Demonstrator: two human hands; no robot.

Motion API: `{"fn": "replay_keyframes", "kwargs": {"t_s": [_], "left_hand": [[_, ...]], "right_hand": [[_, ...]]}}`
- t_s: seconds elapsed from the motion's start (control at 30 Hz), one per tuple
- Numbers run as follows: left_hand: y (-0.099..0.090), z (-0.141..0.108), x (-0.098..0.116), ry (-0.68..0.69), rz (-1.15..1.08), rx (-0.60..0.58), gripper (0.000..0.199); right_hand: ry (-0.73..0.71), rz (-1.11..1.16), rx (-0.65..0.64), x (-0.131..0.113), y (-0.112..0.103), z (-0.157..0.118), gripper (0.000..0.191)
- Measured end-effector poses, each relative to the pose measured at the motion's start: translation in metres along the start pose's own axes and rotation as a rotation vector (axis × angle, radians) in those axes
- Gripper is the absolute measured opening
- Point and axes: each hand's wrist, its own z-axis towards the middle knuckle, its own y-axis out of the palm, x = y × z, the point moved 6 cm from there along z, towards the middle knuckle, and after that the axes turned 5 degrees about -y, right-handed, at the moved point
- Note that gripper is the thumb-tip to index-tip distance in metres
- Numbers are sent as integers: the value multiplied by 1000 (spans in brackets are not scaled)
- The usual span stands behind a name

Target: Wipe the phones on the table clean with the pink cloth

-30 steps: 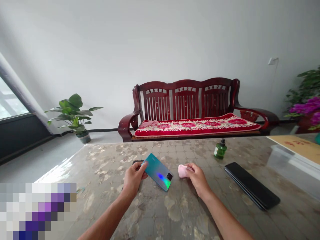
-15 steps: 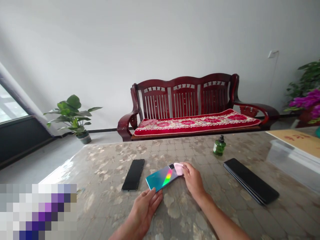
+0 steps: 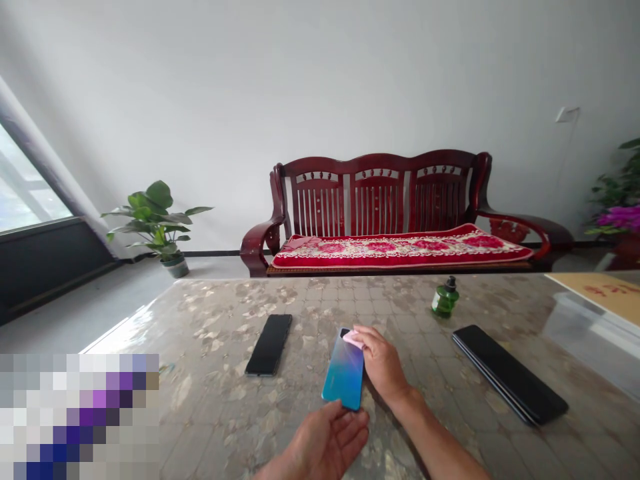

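Observation:
A shiny blue-violet phone (image 3: 343,377) is back side up, its camera block at the far end. My left hand (image 3: 327,440) holds its near edge, thumb on top and fingers beneath. In my right hand (image 3: 383,360) a small pink cloth (image 3: 353,337) is pinched and pressed on the phone's back beside the camera. To the left a second phone (image 3: 269,345) lies on the table, dark screen up. At the right rests a stack of black phones (image 3: 510,375). Behind it stands a green pump bottle (image 3: 445,298).
The table (image 3: 215,413) has a patterned, glossy cover. A clear plastic box (image 3: 590,340) with a tan card (image 3: 595,290) over it sits at the right edge. Beyond are a red wooden bench (image 3: 380,193) with a floral cushion and a potted plant (image 3: 167,227).
The phone has turned from slanting sideways to pointing away from me, and moved a little right. My left hand moved right with it; the cloth is now over the camera end.

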Motion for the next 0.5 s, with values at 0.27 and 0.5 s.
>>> {"fn": "replay_keyframes", "kwargs": {"t_s": [0.27, 0.5], "left_hand": [[2, -4, -6, -79, 370, -286, 15], [9, -35, 42, 881, 1444, -206, 30]], "right_hand": [[-26, -99, -316, -13, 20, -9, 45], [-39, -185, -382, -15, 22, -12, 45]]}}
